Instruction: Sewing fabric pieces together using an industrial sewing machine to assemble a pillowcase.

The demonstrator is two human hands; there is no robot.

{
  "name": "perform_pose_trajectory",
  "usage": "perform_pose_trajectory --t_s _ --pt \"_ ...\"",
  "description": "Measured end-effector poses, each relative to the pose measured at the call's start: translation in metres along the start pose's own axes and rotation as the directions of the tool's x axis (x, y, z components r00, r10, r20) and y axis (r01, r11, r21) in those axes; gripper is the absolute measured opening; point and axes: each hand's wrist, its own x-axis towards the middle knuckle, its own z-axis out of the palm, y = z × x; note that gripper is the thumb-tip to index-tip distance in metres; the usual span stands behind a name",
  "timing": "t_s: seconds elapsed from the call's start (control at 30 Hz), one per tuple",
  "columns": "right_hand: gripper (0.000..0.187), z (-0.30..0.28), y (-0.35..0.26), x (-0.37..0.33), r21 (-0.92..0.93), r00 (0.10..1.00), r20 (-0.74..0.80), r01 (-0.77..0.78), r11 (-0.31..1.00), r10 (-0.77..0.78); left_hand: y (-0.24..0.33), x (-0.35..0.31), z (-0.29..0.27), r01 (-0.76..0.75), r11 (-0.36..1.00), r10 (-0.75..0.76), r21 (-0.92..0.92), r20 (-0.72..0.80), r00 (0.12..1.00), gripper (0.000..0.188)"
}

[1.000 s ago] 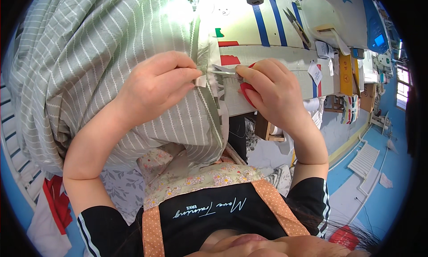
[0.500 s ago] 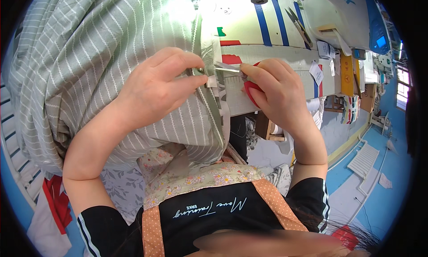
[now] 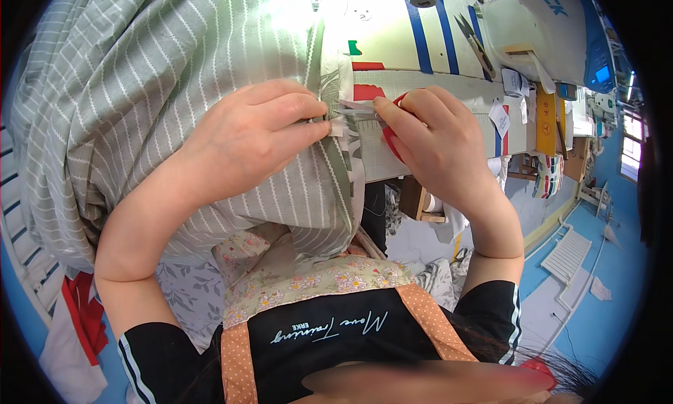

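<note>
Grey-green fabric with white stripes (image 3: 168,74) spreads over the left side and hangs down toward my lap. Its hem, with a white strip, runs up beside the lamp-lit spot. My left hand (image 3: 245,141) pinches this edge between thumb and fingers, near a small white tab (image 3: 337,129). In my right hand (image 3: 442,134) is a pair of scissors with red handles (image 3: 390,139). Their blades point left, with the tips at the fabric edge just past my left fingertips. Whether the tips touch the cloth, I cannot tell.
A pale sewing table (image 3: 392,123) with blue and red tape strips lies under my right hand. Farther back rest dark pointed snips (image 3: 474,45). To the right stand a yellow box (image 3: 545,127) and a white-and-blue machine (image 3: 554,25). An open wooden drawer (image 3: 418,199) sits below the table edge.
My right hand has tilted slightly, and the scissor blades look closer together at the fabric edge. My left hand keeps its pinch with little movement. The whole view has shifted a little.
</note>
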Motion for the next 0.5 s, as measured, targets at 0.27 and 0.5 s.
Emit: perform_pose_trajectory --t_s 0.27,0.5 --pt "0.039 -0.0026 0.0026 0.0033 -0.043 0.998 0.004 0.057 0.997 -0.056 0.0012 0.0001 -0.0030 0.055 0.998 -0.055 -0.009 0.018 0.998 0.029" --pt "0.041 -0.0039 0.0002 0.0043 -0.052 0.997 0.021 0.071 0.996 -0.070 0.0001 0.0016 -0.0035 0.071 0.997 -0.071 -0.036 0.001 0.997 0.026"
